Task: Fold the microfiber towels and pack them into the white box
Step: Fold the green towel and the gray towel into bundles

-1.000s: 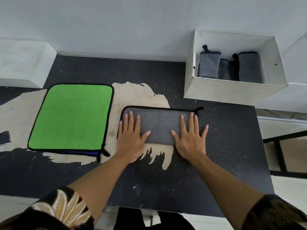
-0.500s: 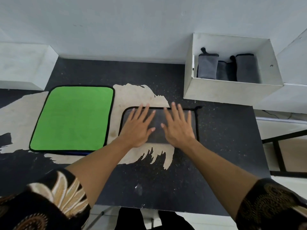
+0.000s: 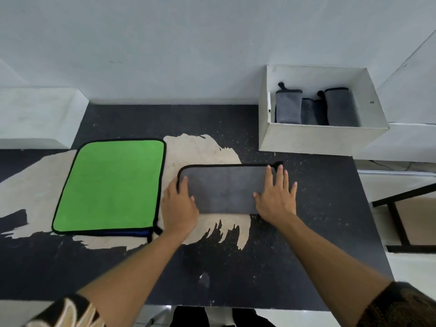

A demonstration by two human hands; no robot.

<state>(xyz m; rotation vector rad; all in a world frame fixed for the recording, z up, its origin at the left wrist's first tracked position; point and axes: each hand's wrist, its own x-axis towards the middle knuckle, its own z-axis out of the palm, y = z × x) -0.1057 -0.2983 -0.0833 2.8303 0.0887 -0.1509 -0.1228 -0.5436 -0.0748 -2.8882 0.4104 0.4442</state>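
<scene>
A grey towel (image 3: 226, 188), folded into a long strip with black trim, lies on the dark table in front of me. My left hand (image 3: 179, 204) is at its left end, thumb and a finger on top and the other fingers curled at the edge. My right hand (image 3: 277, 197) lies flat on the right end with its fingers spread. A green towel (image 3: 111, 185) lies flat to the left, on top of a blue one. The white box (image 3: 318, 138) stands at the back right with three folded grey towels (image 3: 289, 107) upright inside.
A white block (image 3: 35, 116) sits at the back left against the wall. The table (image 3: 259, 267) ends just right of my right hand, and beyond that edge a black frame (image 3: 398, 223) stands on the floor.
Both hands slid apart from the middle of the grey towel to its two ends. The left hand now grips the left edge; the right hand stays flat.
</scene>
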